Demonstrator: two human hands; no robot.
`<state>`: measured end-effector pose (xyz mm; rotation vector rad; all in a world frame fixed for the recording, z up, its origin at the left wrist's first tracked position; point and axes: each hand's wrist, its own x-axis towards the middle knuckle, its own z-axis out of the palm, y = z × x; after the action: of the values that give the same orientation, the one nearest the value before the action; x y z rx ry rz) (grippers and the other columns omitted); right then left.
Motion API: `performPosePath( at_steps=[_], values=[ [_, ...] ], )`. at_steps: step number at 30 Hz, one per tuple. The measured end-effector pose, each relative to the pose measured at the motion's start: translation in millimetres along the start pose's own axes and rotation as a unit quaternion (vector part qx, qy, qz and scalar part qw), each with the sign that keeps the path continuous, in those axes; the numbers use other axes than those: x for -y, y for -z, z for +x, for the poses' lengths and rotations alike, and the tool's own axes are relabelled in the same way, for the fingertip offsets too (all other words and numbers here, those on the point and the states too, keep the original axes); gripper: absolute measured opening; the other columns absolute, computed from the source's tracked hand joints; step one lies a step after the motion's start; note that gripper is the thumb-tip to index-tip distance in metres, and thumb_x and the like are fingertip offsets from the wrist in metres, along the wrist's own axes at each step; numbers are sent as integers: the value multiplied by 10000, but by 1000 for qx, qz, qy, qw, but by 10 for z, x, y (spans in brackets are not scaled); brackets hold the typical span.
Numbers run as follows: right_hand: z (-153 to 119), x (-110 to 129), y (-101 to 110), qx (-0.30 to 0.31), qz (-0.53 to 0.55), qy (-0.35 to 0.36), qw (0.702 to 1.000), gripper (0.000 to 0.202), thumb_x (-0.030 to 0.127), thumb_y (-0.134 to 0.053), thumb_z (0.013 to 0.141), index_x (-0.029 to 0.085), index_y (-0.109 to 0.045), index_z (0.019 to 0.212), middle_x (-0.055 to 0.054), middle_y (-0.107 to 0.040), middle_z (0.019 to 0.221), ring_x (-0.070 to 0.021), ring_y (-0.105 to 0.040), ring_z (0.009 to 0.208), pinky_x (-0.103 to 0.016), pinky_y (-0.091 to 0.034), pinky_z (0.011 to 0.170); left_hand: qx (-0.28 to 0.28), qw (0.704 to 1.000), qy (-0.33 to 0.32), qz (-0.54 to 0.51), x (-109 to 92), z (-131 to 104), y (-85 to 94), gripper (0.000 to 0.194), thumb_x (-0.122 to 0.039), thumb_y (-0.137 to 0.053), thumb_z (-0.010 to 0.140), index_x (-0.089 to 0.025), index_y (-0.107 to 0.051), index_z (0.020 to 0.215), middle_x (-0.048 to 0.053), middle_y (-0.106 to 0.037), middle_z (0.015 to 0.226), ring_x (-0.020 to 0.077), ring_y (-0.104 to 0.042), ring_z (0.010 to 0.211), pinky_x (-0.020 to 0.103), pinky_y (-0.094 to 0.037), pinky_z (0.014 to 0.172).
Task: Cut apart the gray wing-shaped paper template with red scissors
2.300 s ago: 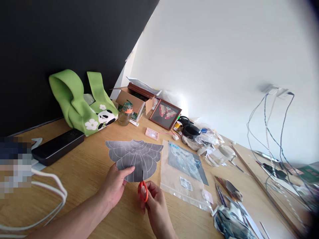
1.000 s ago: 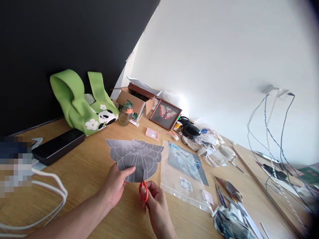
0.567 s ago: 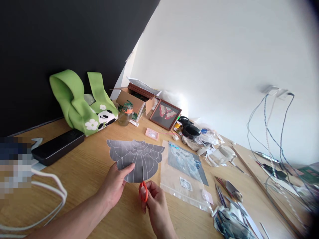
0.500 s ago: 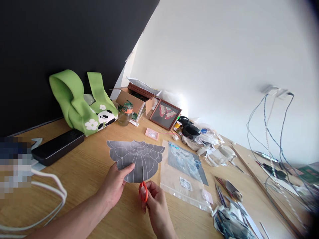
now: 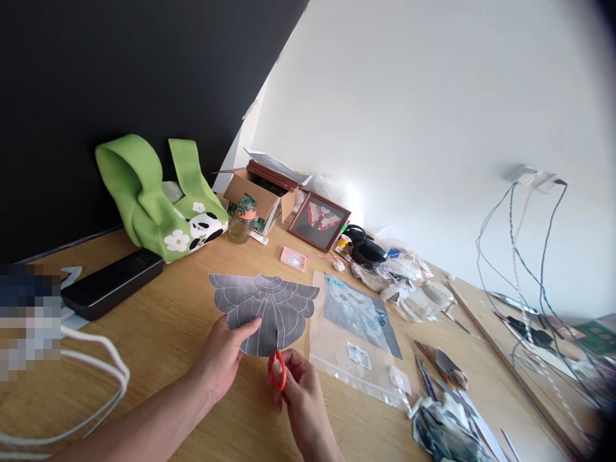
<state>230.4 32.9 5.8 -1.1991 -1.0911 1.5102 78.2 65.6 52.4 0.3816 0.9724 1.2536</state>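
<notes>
A dark grey paper cutout (image 5: 264,308) with scalloped edges and white petal-like lines is held up above the wooden table. My left hand (image 5: 228,353) pinches its lower left part, thumb on top and the fingers mostly hidden beneath. In my right hand (image 5: 298,382) are orange-handled scissors (image 5: 279,372), with fingers through the loops. Their blades meet the lower edge of the paper, where a dark narrow line runs upward; how far apart the blades are I cannot make out.
A clear plastic bag (image 5: 332,359) with a printed blue sheet lies to the right. Farther back are a green panda bag (image 5: 163,218), a glass jar (image 5: 241,221), a framed butterfly (image 5: 320,221) and a small pink tray (image 5: 293,258). A black case (image 5: 113,282) sits at left.
The paper cutout has shifted very slightly right and down. Both hands stay almost in place, with the scissors still at its lower edge.
</notes>
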Motion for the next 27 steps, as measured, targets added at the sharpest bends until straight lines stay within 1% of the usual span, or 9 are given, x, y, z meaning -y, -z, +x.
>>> performPosePath(
  at_steps=[12,15,20,24,27],
  values=[
    [-7,-16,-2,-3,-6,10,1000,437,541,-730,770,146,-546,732,41,-531,617,-27,-392,399,-172,-291,378,6,1000,-5,-9,18,15,10,427,-311,-857,577,-172,-682,941,74,-747,931,261,-679,932,343,-511,774],
    [4,-34,8,-6,-5,6,1000,439,543,-730,769,148,-542,739,38,-540,612,-33,-404,396,-175,-290,377,9,1000,-12,-10,5,9,-3,449,-310,-858,573,-171,-683,962,66,-745,919,250,-678,910,344,-513,786],
    [9,-28,8,-11,-4,1,1000,435,536,-738,762,145,-549,741,29,-557,614,-37,-415,413,-175,-298,390,-4,1000,-8,4,-12,-10,-19,413,-317,-865,560,-176,-677,900,29,-729,790,210,-672,791,326,-511,749],
    [5,-10,4,-8,-3,-1,1000,444,547,-736,760,146,-548,736,28,-560,625,-34,-413,405,-177,-304,387,7,1000,-9,9,-3,-24,-10,419,-322,-860,565,-177,-679,913,41,-742,846,214,-673,818,313,-505,729],
    [10,-3,11,-2,1,1,1000,456,558,-735,755,144,-544,732,27,-560,628,-32,-407,400,-177,-305,383,9,1000,-13,16,3,-32,-12,407,-311,-853,572,-176,-684,917,35,-741,828,194,-663,785,296,-499,710]
  ],
)
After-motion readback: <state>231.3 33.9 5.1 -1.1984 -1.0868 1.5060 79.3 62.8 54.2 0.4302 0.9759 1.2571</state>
